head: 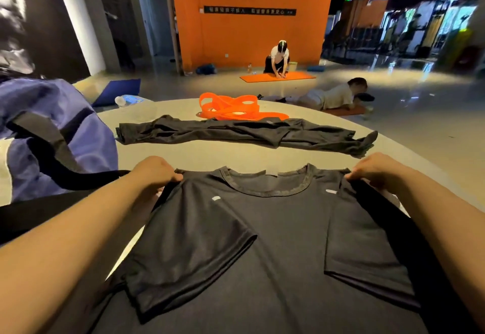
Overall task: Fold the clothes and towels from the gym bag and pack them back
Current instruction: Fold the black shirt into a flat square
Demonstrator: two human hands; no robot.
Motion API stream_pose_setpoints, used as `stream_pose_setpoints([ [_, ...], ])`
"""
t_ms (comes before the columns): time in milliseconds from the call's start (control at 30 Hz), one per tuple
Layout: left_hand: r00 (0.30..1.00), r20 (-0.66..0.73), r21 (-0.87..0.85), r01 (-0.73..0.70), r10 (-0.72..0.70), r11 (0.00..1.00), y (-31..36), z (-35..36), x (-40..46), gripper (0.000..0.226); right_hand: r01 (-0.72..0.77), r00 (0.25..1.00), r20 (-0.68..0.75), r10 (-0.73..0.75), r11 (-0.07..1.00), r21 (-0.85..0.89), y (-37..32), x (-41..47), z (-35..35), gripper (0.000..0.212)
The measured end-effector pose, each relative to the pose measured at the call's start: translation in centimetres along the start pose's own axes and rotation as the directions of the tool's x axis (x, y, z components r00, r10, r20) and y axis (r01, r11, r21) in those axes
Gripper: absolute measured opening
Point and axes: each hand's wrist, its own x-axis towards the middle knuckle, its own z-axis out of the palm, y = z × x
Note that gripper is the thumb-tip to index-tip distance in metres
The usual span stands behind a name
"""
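Observation:
A black T-shirt (275, 234) lies face up on the pale table (236, 160), both short sleeves folded inward over its chest. My left hand (154, 173) pinches the shirt's left shoulder, and my right hand (372, 169) pinches its right shoulder. Beyond the shirt a second black garment (236, 132) lies stretched across the table, loosely folded lengthwise. The blue gym bag (52, 134) with black straps stands at the table's left side, next to my left forearm.
A bundle of orange bands (233, 109) lies at the table's far edge. A plastic bottle (126, 100) rests behind the bag. On the floor beyond, one person kneels on an orange mat (278, 76) and another person (333, 96) lies prone.

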Motion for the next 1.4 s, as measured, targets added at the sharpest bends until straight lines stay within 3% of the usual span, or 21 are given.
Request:
stream_pose_setpoints([
  [67, 0.996, -0.085, -0.098, -0.001, -0.007, 0.995, -0.3, -0.8, 0.9, 0.042, 0.093, 0.993, -0.067, -0.093, 0.996, -0.004, -0.8, 0.8, -0.1, 0.019],
  [133, 0.975, -0.224, -0.2, -0.05, 0.004, 0.978, 0.0, -2.1, 1.7, 0.041, 0.207, 0.973, -0.136, -0.185, 0.963, 0.173, -2.1, 1.2, -0.6, 0.02],
  [200, 0.923, -0.384, -0.275, -0.146, 0.03, 0.95, 1.0, -3.8, 1.6, 0.036, 0.284, 0.946, -0.269, -0.181, 0.862, 0.42, -3.7, 0.6, -1.7, 0.014],
  [300, 0.835, -0.547, -0.373, -0.306, 0.059, 0.876, 3.4, -5.9, -0.1, 0.023, 0.439, 0.88, -0.416, -0.227, 0.721, 0.536, -5.5, -1.4, -3.7, 0.016],
  [400, 0.826, -0.557, -0.515, -0.427, 0.089, 0.744, 4.4, -5.7, -3.8, 0.016, 0.509, 0.857, -0.409, -0.312, 0.63, 0.587, -5.1, -4.6, -4.7, 0.016],
  [533, 0.797, -0.524, -0.432, -0.552, 0.299, 0.714, 2.9, -4.1, -10.1, 0.012, 0.565, 0.824, -0.376, -0.424, 0.556, 0.609, -1.1, -10.7, -4.8, 0.011],
  [633, 0.75, -0.455, -0.239, -0.621, 0.479, 0.746, -0.1, -1.1, -16.8, 0.022, 0.576, 0.815, -0.323, -0.481, 0.611, 0.543, 3.7, -15.6, -4.2, 0.019],
  [767, 0.809, -0.186, -0.067, -0.576, 0.557, 0.814, -4.4, 3.7, -22.2, 0.029, 0.55, 0.835, -0.132, -0.534, 0.808, 0.211, 10.9, -20.4, -1.4, 0.022],
  [833, 0.81, -0.182, 0.045, -0.56, 0.558, 0.827, -5.2, 5.2, -22.2, 0.046, 0.57, 0.819, -0.077, -0.568, 0.822, -0.002, 12.3, -21.0, -0.3, 0.034],
  [867, 0.805, -0.186, 0.073, -0.561, 0.564, 0.825, -5.3, 5.7, -21.8, 0.055, 0.573, 0.815, -0.071, -0.575, 0.818, -0.047, 12.4, -20.9, 0.1, 0.043],
  [933, 0.806, -0.19, 0.106, -0.551, 0.561, 0.828, -4.9, 6.1, -20.8, 0.051, 0.543, 0.831, -0.099, -0.547, 0.837, -0.068, 11.9, -20.4, 0.7, 0.055],
  [1133, 0.796, -0.192, 0.151, -0.554, 0.574, 0.818, -4.9, 5.5, -16.7, 0.045, 0.53, 0.817, -0.118, -0.564, 0.815, -0.234, 9.4, -16.7, 1.7, 0.057],
  [1400, 0.782, -0.228, 0.184, -0.55, 0.579, 0.815, -4.7, 4.2, -11.9, 0.04, 0.548, 0.778, -0.166, -0.606, 0.783, -0.295, 6.1, -11.5, 2.8, 0.055],
])
